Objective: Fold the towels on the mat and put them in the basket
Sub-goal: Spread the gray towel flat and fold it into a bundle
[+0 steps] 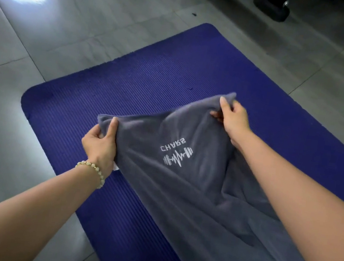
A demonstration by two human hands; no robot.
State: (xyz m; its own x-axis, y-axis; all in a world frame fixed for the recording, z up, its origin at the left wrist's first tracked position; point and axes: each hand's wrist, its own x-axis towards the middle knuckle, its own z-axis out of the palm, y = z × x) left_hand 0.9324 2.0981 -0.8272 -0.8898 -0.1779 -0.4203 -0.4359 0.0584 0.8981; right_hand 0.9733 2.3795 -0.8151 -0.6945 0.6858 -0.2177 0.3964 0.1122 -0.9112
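Grey towel (193, 178) lies partly lifted over the blue mat (152, 78), its far edge raised, its near end trailing toward the person. Left hand (100, 142) pinches the far left corner; right hand (233, 119) pinches the far right corner. Basket not in view. Assessment: the fabric is soft, light and limp, sagging between the grips. It should not slip. Corners are the correct holding points; keep the edge taut to fold squarely.
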